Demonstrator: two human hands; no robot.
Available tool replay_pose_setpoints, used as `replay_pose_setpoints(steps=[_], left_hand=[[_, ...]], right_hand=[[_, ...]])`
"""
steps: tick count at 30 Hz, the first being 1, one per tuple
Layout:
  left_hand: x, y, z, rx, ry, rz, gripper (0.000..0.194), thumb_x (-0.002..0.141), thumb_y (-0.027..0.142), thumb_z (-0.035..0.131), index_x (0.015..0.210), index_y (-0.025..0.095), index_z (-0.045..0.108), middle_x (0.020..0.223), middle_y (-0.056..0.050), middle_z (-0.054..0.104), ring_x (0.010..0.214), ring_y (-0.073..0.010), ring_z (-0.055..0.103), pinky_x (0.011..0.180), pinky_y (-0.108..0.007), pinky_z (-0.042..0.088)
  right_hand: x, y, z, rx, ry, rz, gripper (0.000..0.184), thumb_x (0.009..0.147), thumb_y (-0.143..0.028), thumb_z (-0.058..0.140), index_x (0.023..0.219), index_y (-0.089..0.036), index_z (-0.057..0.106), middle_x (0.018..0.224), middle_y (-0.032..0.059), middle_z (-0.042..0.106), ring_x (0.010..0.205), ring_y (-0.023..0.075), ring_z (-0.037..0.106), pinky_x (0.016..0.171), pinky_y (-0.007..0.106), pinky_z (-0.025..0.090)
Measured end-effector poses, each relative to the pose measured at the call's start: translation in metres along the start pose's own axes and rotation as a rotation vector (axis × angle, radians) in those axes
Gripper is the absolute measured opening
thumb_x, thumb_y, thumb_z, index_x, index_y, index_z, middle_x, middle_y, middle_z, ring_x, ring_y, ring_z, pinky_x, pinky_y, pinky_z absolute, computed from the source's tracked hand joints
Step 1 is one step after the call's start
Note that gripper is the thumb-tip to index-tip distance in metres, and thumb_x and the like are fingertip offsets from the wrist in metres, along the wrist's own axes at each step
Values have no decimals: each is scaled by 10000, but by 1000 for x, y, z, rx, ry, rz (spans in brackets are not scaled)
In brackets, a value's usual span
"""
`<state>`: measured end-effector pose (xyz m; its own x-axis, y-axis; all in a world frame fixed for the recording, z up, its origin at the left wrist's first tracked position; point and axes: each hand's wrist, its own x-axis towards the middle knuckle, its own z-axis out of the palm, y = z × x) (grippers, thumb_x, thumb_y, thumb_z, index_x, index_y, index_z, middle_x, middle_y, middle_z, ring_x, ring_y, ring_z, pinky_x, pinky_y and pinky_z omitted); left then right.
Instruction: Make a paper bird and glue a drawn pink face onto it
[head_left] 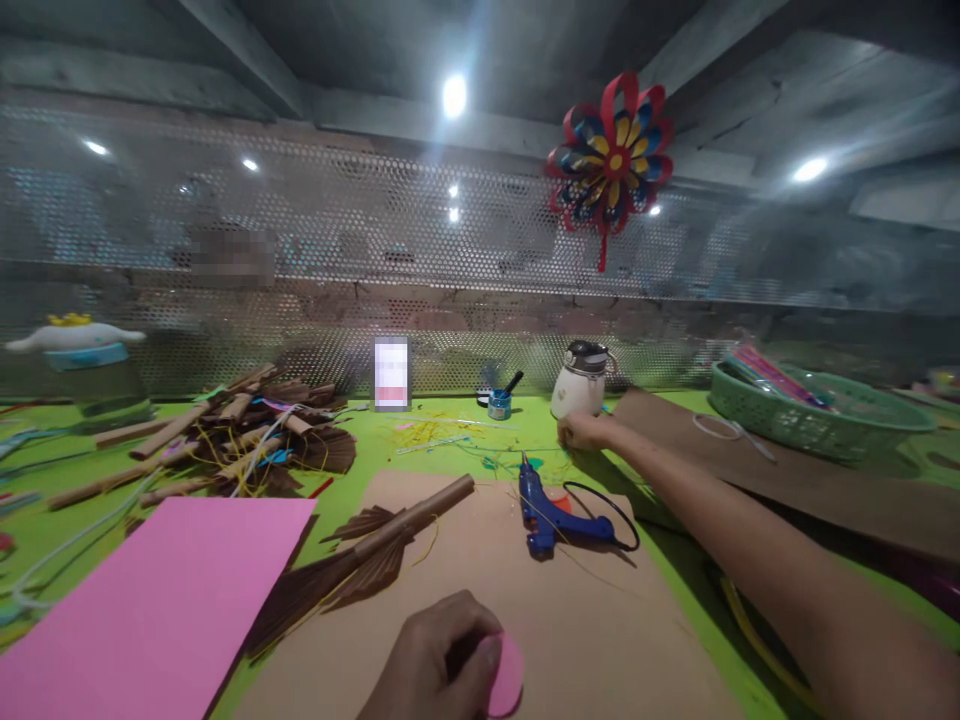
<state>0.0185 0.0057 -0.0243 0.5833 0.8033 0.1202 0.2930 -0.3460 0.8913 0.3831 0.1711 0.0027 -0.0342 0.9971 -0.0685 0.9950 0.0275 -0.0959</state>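
My left hand [442, 660] pinches a small rounded piece of pink paper [508, 675] between thumb and fingers, low over the brown cardboard [600, 640]. Stretched far forward, my right hand [583, 432] is closed at the foot of a white jug with a dark lid [579, 388]; whatever its curled fingers hold is hidden. A blue glue gun [536, 510] lies on the cardboard between my hands. Left of it rests a rolled brown paper stick with pleated fans [390, 532]. A large pink sheet [165, 610] lies at the left.
Brown paper sticks and fans [255, 430] are heaped at the back left. Yellow scraps [431, 432] litter the green table [360, 462]. A small blue jar [499, 405] and a lit phone [391, 375] stand behind. A green basket [817, 420] is at right; a paper flower [616, 160] hangs above.
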Motion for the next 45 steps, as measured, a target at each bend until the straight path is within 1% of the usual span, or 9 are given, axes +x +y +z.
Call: replay_pose_setpoints(steps=[5, 13, 17, 20, 24, 29, 32, 38, 45], left_hand=[[0, 3, 1, -13, -1, -22, 274, 829, 353, 520, 691, 149, 639, 708, -44, 613, 681, -169, 550, 633, -259, 387], [2, 0, 2, -78, -29, -68, 286, 809, 397, 560, 719, 139, 644, 680, -40, 605, 664, -169, 530, 608, -256, 373], [2, 1, 1, -102, -1, -70, 296, 793, 415, 588, 706, 140, 651, 672, -41, 603, 655, -167, 517, 601, -255, 367], [2, 4, 1, -120, 12, -70, 301, 791, 421, 597, 700, 139, 653, 669, -42, 600, 653, -168, 512, 600, -257, 366], [2, 3, 2, -126, 18, -65, 294, 790, 416, 601, 698, 141, 649, 684, -46, 607, 667, -170, 514, 605, -255, 368], [3, -1, 2, -62, 8, -35, 283, 805, 391, 572, 682, 146, 642, 699, -49, 608, 678, -173, 525, 616, -258, 374], [2, 0, 1, -40, -1, -19, 276, 814, 375, 553, 681, 149, 641, 703, -48, 611, 691, -174, 539, 632, -260, 382], [-1, 4, 1, -28, 0, -40, 276, 823, 366, 527, 689, 153, 640, 709, -47, 617, 689, -171, 551, 632, -258, 386], [1, 3, 0, -10, -32, -30, 267, 831, 354, 529, 710, 149, 650, 742, -59, 638, 731, -185, 561, 683, -272, 408]], right_hand=[[3, 9, -11, 204, 35, 115, 297, 911, -331, 598, 1152, -158, 617, 1186, 68, 619, 985, 224, 628, 816, 394, 545], [-2, 25, -63, 608, 448, 155, 320, 929, -328, 575, 1200, -157, 574, 1164, 85, 618, 957, 199, 637, 800, 398, 552], [-9, 27, -87, 585, 571, 130, 336, 926, -331, 578, 1218, -166, 570, 1211, 88, 601, 997, 214, 626, 824, 412, 545], [-15, 26, -95, 433, 502, 147, 315, 914, -330, 594, 1182, -165, 598, 1208, 76, 606, 1007, 226, 621, 830, 409, 539], [-19, 8, -88, 216, 296, 95, 278, 911, -312, 601, 1141, -157, 614, 1173, 77, 623, 991, 212, 626, 833, 407, 537], [-20, -41, -49, 64, -36, -103, 221, 897, -285, 626, 1060, -137, 647, 970, 36, 681, 796, 154, 657, 709, 328, 557], [-21, -64, -25, -12, -152, -192, 229, 887, -287, 640, 1062, -141, 653, 955, 30, 683, 805, 161, 658, 724, 336, 556], [-24, -79, -12, -157, -198, -260, 258, 906, -317, 611, 1101, -149, 631, 1061, 61, 664, 920, 190, 647, 815, 394, 539], [-28, -81, -2, -197, -156, -247, 230, 920, -325, 588, 1051, -144, 641, 1079, 74, 659, 961, 196, 638, 855, 412, 523]])
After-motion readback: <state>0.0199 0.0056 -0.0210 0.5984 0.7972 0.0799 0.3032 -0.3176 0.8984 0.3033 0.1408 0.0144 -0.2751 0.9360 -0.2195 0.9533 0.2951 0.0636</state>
